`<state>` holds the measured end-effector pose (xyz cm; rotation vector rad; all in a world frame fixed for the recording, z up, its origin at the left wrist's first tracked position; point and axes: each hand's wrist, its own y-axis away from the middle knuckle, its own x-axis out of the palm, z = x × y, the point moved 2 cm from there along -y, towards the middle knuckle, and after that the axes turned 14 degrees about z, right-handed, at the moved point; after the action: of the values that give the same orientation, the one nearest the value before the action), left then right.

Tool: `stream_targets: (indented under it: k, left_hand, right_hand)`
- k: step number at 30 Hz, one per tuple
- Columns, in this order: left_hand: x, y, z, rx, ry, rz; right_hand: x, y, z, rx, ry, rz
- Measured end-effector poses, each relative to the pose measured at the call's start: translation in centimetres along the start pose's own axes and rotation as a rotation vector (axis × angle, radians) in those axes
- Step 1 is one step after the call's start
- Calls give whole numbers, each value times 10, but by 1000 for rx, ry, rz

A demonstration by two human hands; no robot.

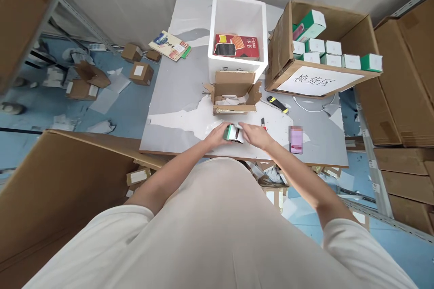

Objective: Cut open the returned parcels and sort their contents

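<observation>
A small green-and-white carton is held low over the near part of the table. My left hand grips its left side, the fingers wrapped round it. At the carton's right end, my right hand is closed with thumb and fingertips pinching the white end flap. A dark gap shows at this end; what lies inside cannot be made out. Just beyond my hands stands an open brown cardboard box with torn flaps and paper inside. A red-handled cutter lies beside my right hand.
A white foam box holds a red book-like box. Right of it, a large carton holds several green-and-white boxes. A black-and-yellow utility knife, phone and white cable lie on the table. Booklets overhang its left edge.
</observation>
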<state>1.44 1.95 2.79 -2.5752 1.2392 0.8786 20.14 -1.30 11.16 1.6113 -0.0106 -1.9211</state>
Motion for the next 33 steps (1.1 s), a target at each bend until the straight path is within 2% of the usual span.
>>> stream_targets:
  k: [4,7,11,14,18,23,25,27,30,33]
  left_hand:
    - [-9,8,-2,-6,55,-19]
    - [-9,12,-12,-21,134,-78]
    - [-11,12,-23,-96,135,-200]
    - [-16,9,-27,-53,5,-147]
    - [-21,6,-22,-77,6,-101]
    - [-25,5,-11,-120,134,-79]
    - [-29,8,-9,-81,98,-105]
    - [-35,12,-12,-1,-27,-106]
    - [-39,17,-17,98,-246,29]
    - [-38,19,-17,147,-283,133]
  right_hand:
    - [13,-22,-11,168,-564,-398]
    - [26,-34,-9,201,-644,-526]
    - [35,-31,-3,119,-459,-480]
    - [36,-19,0,37,-385,-363]
    - [39,-3,13,101,-335,-324]
    - [42,-4,38,136,-474,-372]
    - [43,-5,39,174,-559,-433]
    - [47,-4,35,183,-681,-482]
    - [61,0,24,196,-878,-487]
    - [73,6,16,225,-908,-497]
